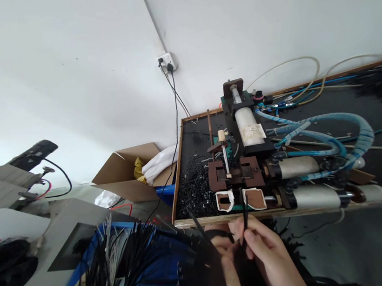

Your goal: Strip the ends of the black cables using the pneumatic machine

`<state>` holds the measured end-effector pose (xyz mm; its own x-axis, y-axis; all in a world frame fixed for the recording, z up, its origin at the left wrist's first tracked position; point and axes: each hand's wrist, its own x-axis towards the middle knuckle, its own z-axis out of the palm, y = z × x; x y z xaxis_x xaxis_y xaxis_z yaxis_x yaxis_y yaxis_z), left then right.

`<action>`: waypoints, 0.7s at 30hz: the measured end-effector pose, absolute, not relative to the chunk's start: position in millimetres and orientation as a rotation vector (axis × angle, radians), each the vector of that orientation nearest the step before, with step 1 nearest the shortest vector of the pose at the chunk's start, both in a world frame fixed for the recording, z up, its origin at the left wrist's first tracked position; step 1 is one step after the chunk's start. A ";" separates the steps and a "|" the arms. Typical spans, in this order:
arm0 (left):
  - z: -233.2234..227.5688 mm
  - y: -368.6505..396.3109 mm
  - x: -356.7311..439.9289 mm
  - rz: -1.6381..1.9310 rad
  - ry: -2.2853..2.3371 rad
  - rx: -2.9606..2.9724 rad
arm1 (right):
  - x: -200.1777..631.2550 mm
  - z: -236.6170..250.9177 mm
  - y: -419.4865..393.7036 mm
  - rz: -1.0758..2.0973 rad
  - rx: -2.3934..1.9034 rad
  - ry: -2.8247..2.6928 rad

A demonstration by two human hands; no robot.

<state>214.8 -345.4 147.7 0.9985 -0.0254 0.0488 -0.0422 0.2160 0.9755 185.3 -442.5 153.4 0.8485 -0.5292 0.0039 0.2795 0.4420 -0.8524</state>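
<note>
Black cable [244,211] stands upright, its tip pointing away toward the machine [247,168], pinched by the right hand [265,250]; the left hand [225,270] grips a cable bundle [207,239].

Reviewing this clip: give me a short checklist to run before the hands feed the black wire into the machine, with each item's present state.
1. Right hand pinches the black wire upright: ok.
2. Wire tip lines up with the slot between the white guides: ok.
3. Left hand holds the bundle below: cannot tell, partly hidden.
4. Fingers outside the machine: ok.
5. Black scraps piled left of the machine, beside the slot: not ok.
</note>
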 end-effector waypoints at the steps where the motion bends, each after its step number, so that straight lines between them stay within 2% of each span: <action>1: 147.0 -347.2 218.7 0.021 -0.068 1.343 | 188.1 151.3 -442.2 -0.483 -0.891 0.306; 4: 143.4 -350.8 224.4 0.038 -0.093 1.321 | 194.3 150.5 -441.3 -0.425 -0.703 0.326; 10: 142.4 -350.5 222.1 0.099 -0.086 1.339 | 198.4 158.9 -440.2 -0.362 -0.597 0.302; 17: 143.7 -348.1 211.0 0.166 -0.011 1.445 | 195.3 165.0 -444.9 -0.392 -0.895 0.211; 21: 145.5 -349.8 198.6 0.331 0.060 1.640 | 194.6 169.9 -445.2 -0.467 -1.092 0.171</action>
